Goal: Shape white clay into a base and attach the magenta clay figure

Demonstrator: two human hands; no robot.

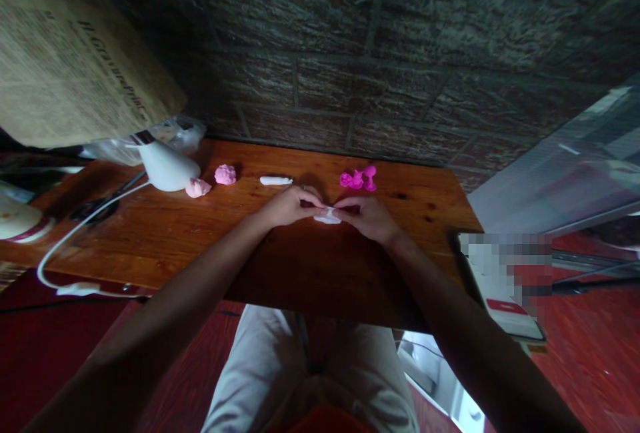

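Observation:
Both my hands meet over a small white lump of clay (327, 217) on the wooden table (200, 239). My left hand (290, 206) pinches its left end with fingers closed. My right hand (367, 216) pinches its right end the same way. Behind the hands lie a white clay roll (275, 181), a bright magenta clay shape (359, 179), and two pale pink clay lumps (225, 174), (198, 187).
A white lamp base (167, 166) with its cord (75, 246) stands at the back left, beside crumpled plastic (175, 133). A brick-pattern wall (375, 53) rises behind the table. A white box (505, 286) sits at the right edge. My lap shows below the table.

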